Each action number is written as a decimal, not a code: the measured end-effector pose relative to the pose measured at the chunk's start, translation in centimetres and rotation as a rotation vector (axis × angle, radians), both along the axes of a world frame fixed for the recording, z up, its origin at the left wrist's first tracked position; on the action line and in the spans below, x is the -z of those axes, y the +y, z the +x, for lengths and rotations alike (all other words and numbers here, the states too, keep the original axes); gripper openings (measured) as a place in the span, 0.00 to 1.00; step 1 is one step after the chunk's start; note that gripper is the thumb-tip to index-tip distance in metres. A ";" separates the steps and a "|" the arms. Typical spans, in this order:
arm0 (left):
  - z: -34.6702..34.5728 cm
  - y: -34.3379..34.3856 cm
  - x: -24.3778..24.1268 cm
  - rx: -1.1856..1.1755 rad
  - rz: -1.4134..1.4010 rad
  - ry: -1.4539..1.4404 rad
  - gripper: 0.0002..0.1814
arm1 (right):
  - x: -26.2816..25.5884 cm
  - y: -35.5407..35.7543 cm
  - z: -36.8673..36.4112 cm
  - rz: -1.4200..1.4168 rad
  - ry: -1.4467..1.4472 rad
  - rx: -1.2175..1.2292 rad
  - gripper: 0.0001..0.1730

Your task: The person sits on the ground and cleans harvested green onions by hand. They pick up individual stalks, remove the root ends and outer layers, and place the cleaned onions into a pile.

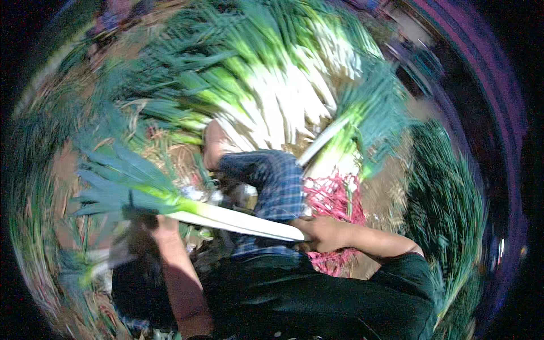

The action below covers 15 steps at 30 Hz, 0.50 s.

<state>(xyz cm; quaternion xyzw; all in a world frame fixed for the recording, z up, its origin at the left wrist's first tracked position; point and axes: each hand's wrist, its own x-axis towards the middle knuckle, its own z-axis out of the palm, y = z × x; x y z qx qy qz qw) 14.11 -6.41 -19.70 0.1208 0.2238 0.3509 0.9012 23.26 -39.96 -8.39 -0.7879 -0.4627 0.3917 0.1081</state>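
Note:
A bundle of leeks or large green onions lies across my lap, white ends to the right and green leaves fanning left. My right hand grips its white end. Near the start of the leaves, my left hand is at the underside; a dark, blurred shape beside it hides part of the fingers, so its hold is unclear. Pink-red ties lie in a tangle right of my knee. More white-stemmed leeks rest over their upper edge.
A broad heap of leeks spreads over the ground ahead, around my bare foot. Dark green leaves are piled at the right. Loose leaves and dry scraps lie at the left.

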 end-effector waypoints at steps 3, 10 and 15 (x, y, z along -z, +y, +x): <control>5.0 -4.4 -3.2 0.207 0.570 0.124 0.21 | 1.6 -5.7 -2.4 0.191 0.417 0.394 0.29; 19.5 -17.9 -14.2 0.932 0.809 -0.080 0.25 | 6.8 -11.6 -3.4 0.708 0.268 0.903 0.29; 20.7 -25.9 -12.2 1.195 1.534 0.078 0.35 | 10.6 -14.3 3.9 0.712 0.122 1.290 0.21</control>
